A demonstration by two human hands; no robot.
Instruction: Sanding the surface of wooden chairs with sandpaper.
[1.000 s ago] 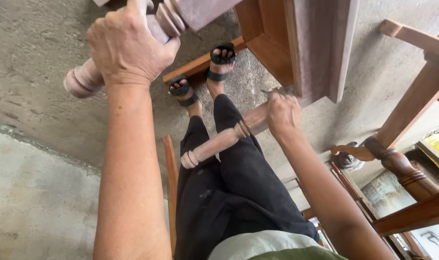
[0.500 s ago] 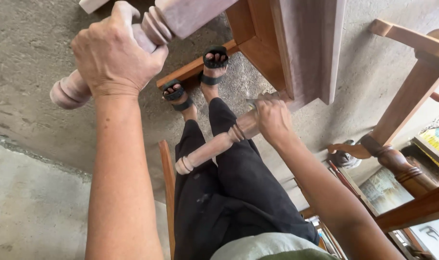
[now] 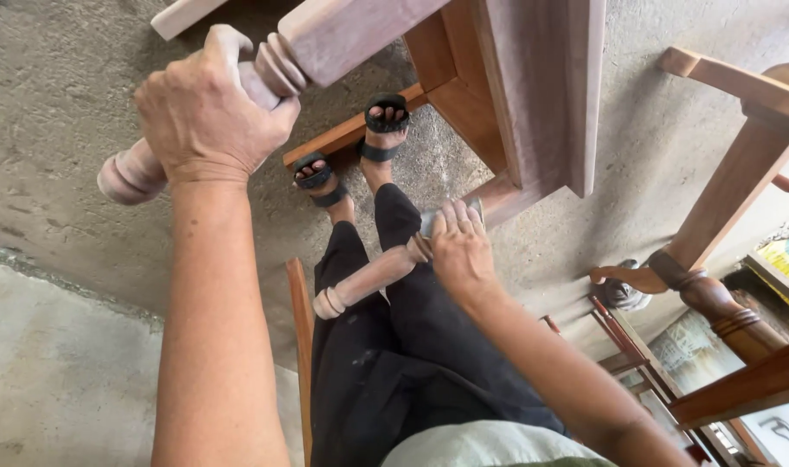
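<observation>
Left hand [image 3: 208, 117] is closed around the far-left turned leg [image 3: 144, 169] of the tilted wooden table [image 3: 533, 95]. Right hand [image 3: 459, 251] presses sandpaper [image 3: 451, 212] against the near leg [image 3: 368, 278], above the knees.

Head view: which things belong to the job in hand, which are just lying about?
In hand:
- left hand gripping upper turned pale wooden leg
- right hand pressing grey abrasive sheet on lower turned pale wooden leg
- upturned brown wooden furniture frame

Lying about:
- dark varnished carved wooden piece
- grey concrete floor
</observation>
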